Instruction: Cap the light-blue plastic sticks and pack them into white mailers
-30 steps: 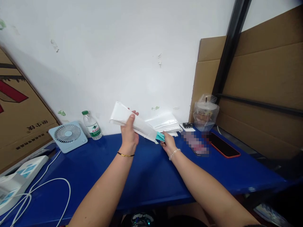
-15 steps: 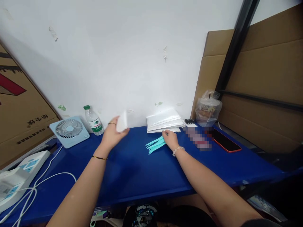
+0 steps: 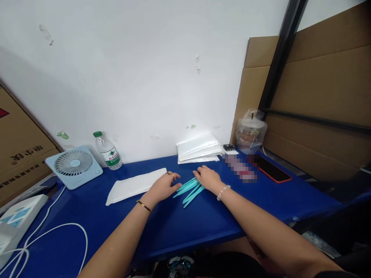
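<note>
A bunch of thin turquoise plastic sticks (image 3: 189, 189) with pointed ends lies fanned out on the blue table. My right hand (image 3: 207, 178) closes over their far right ends, its fingers curled and partly hiding them. From the left, my left hand (image 3: 165, 186) reaches to the tips of the sticks, thumb and fingers apart and nothing gripped. Beside and partly behind that hand, a white padded envelope (image 3: 133, 187) rests flat on the table. Against the wall sits a stack of similar white envelopes (image 3: 198, 148).
At the left are a light blue fan (image 3: 74, 166), a water bottle (image 3: 108, 152) and a power strip (image 3: 20, 216) with white cables. To the right lie a phone (image 3: 274, 169) and a bagged drink cup (image 3: 251, 133), near cardboard (image 3: 324, 85) and a black metal post (image 3: 279, 58).
The white envelope that my left hand held up now lies on the table, released. My left hand has moved right and down to the turquoise sticks, which are more spread.
</note>
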Available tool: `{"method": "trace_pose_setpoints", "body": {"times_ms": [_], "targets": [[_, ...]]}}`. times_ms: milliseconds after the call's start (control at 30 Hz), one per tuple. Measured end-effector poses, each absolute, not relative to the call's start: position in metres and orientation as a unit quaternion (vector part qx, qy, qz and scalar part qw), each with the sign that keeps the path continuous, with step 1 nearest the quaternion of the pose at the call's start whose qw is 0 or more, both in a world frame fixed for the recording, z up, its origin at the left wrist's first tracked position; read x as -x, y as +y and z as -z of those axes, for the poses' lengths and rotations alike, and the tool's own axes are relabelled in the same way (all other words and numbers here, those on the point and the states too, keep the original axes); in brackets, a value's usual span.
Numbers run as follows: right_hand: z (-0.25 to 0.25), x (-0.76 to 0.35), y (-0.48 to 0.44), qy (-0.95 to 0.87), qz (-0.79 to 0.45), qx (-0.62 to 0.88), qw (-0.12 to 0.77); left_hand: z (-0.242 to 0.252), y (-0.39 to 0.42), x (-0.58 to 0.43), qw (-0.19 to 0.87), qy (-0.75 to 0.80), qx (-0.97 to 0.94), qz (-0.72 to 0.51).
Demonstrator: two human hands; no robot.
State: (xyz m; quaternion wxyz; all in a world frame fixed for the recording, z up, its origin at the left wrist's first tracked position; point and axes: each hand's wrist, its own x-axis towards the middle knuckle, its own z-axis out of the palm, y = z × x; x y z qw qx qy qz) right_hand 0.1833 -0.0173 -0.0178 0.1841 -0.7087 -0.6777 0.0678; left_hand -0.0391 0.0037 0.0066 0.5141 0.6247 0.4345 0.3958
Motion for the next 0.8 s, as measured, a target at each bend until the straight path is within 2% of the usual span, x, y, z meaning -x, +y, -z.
{"method": "trace_pose_setpoints", "body": {"times_ms": [100, 267, 400, 567, 700, 800], "targets": [[0.013, -0.203, -0.016, -0.703, -0.149, 0.664, 0.209, 0.002, 0.003, 0.019, 0.524, 0.444, -0.632, -0.359], [0.006, -0.231, 0.000, -0.726, -0.352, 0.553, 0.205, 0.009, 0.017, 0.008, 0.470, 0.471, -0.676, -0.318], [0.005, -0.234, 0.012, -0.702, -0.432, 0.511, 0.243, 0.011, 0.028, 0.011, 0.432, 0.462, -0.714, -0.300], [0.010, -0.237, 0.020, -0.603, -0.456, 0.549, 0.356, 0.010, 0.043, 0.016, 0.372, 0.471, -0.753, -0.271], [0.014, -0.246, 0.023, -0.577, -0.443, 0.579, 0.369, 0.015, 0.057, 0.022, 0.302, 0.477, -0.802, -0.193], [0.013, -0.243, 0.020, -0.603, -0.445, 0.551, 0.368, 0.020, 0.060, 0.022, 0.306, 0.468, -0.809, -0.183]]}}
